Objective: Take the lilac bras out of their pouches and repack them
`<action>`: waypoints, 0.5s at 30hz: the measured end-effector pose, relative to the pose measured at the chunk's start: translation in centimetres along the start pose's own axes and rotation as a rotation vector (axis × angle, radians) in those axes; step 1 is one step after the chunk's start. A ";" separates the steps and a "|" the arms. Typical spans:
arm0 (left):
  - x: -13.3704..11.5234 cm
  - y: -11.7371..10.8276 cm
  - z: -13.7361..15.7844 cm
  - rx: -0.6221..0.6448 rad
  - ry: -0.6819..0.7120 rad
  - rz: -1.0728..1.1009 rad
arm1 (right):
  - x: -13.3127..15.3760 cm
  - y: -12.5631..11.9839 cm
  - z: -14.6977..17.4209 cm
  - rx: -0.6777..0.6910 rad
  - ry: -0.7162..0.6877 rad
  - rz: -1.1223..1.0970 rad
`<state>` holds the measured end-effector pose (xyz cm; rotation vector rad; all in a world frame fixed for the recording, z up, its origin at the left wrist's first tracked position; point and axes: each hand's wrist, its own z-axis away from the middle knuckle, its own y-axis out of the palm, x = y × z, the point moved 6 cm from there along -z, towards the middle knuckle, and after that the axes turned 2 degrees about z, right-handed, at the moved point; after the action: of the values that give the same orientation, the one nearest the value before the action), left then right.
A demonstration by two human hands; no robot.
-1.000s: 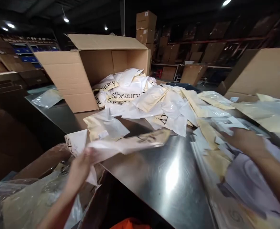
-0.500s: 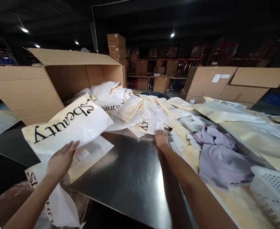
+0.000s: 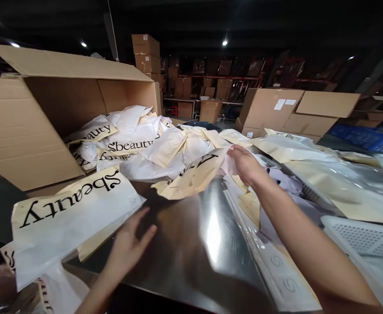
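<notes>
My right hand (image 3: 246,165) grips the corner of a cream-and-white plastic packaging bag (image 3: 194,174) with black lettering, raised above the metal table (image 3: 178,240). My left hand (image 3: 129,242) is over the table with thumb and fingers apart, holding nothing. Just left of it lies another packaging bag (image 3: 70,209) printed "Sbeauty", resting on further bags at the table's left edge. Behind the raised bag, a heap of similar bags (image 3: 130,144) spills from an open cardboard box (image 3: 24,126) lying on its side.
To the right are a stack of flat bags (image 3: 259,253), lilac cloth (image 3: 286,185), a white perforated basket (image 3: 364,240) and large clear-and-cream bags (image 3: 335,183). Closed and open cartons (image 3: 269,109) stand behind. A blue crate (image 3: 367,137) is at far right.
My right hand has lifted a bag off the heap's front and moved right and up. My left hand has let go of the "Sbeauty" bag and moved right. The view has shifted right.
</notes>
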<state>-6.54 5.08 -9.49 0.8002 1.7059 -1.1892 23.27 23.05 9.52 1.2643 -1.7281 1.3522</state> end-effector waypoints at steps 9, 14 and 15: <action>2.9 4.9 2.2 -0.034 -0.728 1.326 | -2.8 11.0 28.0 1.269 -0.472 0.624; 6.3 1.3 3.1 -0.169 -0.737 1.163 | -7.0 7.7 24.1 0.766 -0.289 0.587; 6.2 0.7 3.6 -0.210 -0.686 1.053 | -7.6 7.0 22.6 0.609 -0.294 0.628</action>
<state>-7.33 2.06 -16.03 0.8458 0.6328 -0.4314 21.72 4.21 -6.56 1.3253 -2.1101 2.2811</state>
